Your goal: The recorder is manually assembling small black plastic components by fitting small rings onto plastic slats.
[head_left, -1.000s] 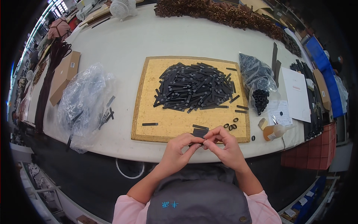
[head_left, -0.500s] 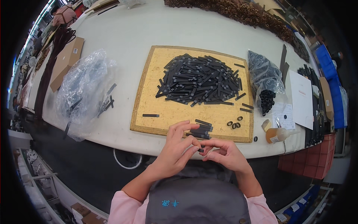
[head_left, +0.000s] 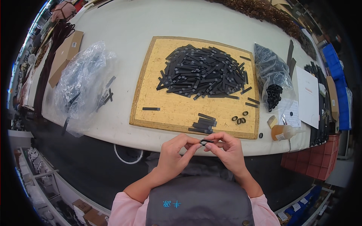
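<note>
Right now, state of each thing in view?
Left hand: pinching one end of the black strip.
Right hand: pinching the other end.
Black strip: held off the table, bent into a loop.
Strip pile: loose heap on the cork board.
Small stack: laid flat.
Rings: loose.
Clear bag: crumpled, open.
Glue bottle: lying on its side.

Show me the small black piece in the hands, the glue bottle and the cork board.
Black piece (head_left: 206,142), head view, middle of the piece between both hands' fingertips.
Glue bottle (head_left: 283,132), head view, its amber body.
Cork board (head_left: 170,103), head view, bare patch below the strip pile.
</note>
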`<act>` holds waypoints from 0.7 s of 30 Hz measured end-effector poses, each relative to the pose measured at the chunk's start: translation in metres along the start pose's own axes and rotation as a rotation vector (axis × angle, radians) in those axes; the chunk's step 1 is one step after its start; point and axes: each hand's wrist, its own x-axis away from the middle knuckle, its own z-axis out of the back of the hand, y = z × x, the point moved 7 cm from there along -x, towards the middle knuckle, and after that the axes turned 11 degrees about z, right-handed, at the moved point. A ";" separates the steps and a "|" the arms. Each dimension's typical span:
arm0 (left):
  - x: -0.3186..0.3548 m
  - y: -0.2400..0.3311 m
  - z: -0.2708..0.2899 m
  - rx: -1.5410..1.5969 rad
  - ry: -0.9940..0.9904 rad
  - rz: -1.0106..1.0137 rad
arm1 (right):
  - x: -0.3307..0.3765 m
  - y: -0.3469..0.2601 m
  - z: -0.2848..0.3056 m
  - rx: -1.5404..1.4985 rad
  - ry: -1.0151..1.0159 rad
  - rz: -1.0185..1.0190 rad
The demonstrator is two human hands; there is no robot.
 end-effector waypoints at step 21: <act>0.006 -0.047 -0.032 0.600 -0.473 0.560 | 0.015 0.024 0.008 -0.385 -0.154 -0.252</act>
